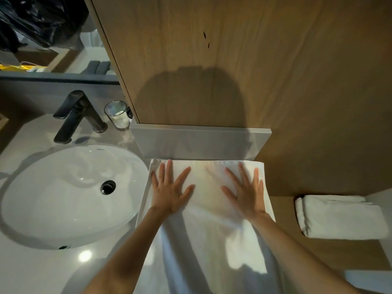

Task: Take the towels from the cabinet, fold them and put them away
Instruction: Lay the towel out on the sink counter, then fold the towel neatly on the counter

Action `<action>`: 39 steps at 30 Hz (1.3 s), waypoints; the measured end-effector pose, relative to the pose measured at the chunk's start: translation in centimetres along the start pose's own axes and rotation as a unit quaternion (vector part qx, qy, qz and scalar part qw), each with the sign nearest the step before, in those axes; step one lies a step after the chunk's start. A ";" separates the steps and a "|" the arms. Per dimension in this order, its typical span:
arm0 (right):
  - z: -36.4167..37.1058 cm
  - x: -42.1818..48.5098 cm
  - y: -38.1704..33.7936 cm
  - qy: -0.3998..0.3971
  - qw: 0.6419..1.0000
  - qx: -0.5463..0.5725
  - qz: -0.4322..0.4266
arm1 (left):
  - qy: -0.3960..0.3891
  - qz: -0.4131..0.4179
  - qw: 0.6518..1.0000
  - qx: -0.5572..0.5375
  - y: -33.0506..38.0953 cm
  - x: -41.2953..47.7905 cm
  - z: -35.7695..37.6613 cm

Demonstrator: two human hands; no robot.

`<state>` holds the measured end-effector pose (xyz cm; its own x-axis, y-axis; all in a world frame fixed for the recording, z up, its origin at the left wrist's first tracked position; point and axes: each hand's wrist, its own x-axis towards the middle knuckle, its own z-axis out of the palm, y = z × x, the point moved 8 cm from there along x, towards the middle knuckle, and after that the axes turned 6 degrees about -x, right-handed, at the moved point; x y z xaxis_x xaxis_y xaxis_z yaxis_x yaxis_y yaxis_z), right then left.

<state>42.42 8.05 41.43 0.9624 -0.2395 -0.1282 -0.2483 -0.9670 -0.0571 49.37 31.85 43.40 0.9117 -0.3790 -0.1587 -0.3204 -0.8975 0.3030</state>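
A white towel (206, 234) lies spread on the grey counter, running from the backsplash toward me and hanging over the front edge. My left hand (169, 190) presses flat on its far left part with fingers splayed. My right hand (247, 192) presses flat on its far right part, fingers also spread. A folded white towel (339, 217) sits on a wooden shelf at the right. The wooden cabinet (233, 60) rises behind the counter.
A white oval sink (63, 198) fills the counter's left side, with a black faucet (76, 115) behind it. A glass (117, 114) stands beside the faucet by the cabinet's edge. A mirror (53, 39) hangs above the sink.
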 end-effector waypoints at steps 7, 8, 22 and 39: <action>-1.0 0.1 -0.3 -0.022 0.999 0.035 -0.020 | -0.004 0.019 1.000 -0.020 4.8 -5.6 -1.1; -1.0 0.1 -0.3 -0.028 0.999 0.037 -0.018 | -0.007 0.037 0.999 -0.013 6.2 -7.3 0.0; -3.7 -7.6 -6.5 0.059 0.986 0.133 -0.077 | -0.004 -0.010 1.000 0.030 5.8 -12.2 4.4; 0.0 -19.7 2.3 0.013 0.999 0.009 0.032 | -0.033 0.025 0.999 0.007 5.5 -11.9 4.4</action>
<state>22.92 10.55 43.84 0.9470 -0.3030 -0.1066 -0.3109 -0.9480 -0.0683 35.62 30.42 42.87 0.8753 -0.4375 -0.2061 -0.3691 -0.8797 0.2999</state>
